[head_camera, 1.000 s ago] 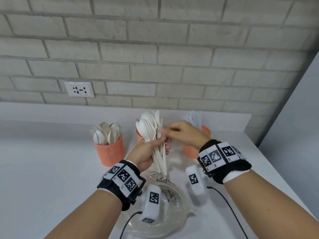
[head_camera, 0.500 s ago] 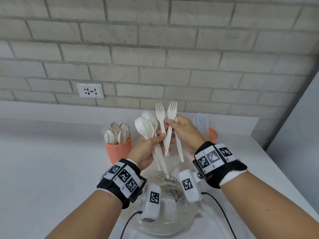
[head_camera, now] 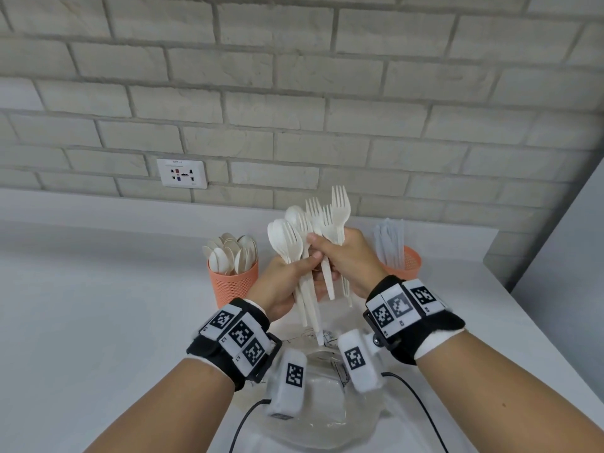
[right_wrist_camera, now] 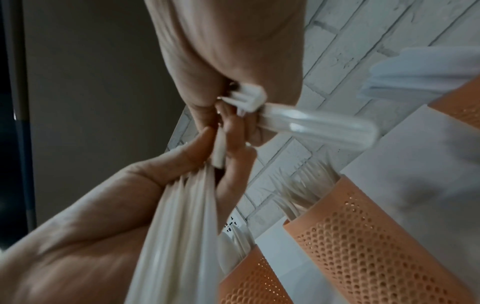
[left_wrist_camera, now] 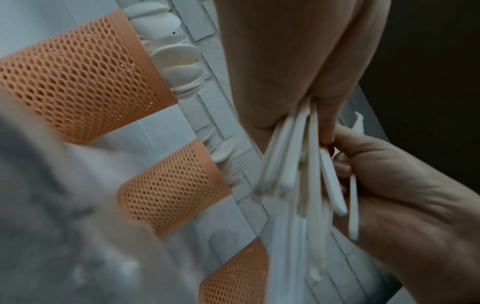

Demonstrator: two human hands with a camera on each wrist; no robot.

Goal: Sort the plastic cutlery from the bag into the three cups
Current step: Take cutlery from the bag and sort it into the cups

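Left hand: the left hand (head_camera: 287, 282) is raised above the tabletop (head_camera: 98, 305), its grip clenched round the handles of a mixed bunch of white spoons and forks (head_camera: 289, 246), heads up.
Right hand: the right hand (head_camera: 346, 256) touches the left; its fingers are curled round several forks (head_camera: 333, 217) that stand higher than the rest.
What changed: half a second ago the right hand pinched two forks; now it holds more, fanned up and partly out of the bunch. A second ago both hands were lower, in front of the cups.
What that means: by my reading, forks are being separated from spoons in the hand and are nearly ready to go to their cup.
Cups: three orange mesh cups stand by the brick wall. The spoon cup (head_camera: 233, 282) is on the left; the knife cup (head_camera: 403, 266), on the right, holds what look like clear knives; the fork cup (left_wrist_camera: 171, 187) between them is hidden behind the hands in the head view.
Bag: the clear plastic bag (head_camera: 327, 413) lies on the tabletop below the wrists; what remains inside cannot be told.
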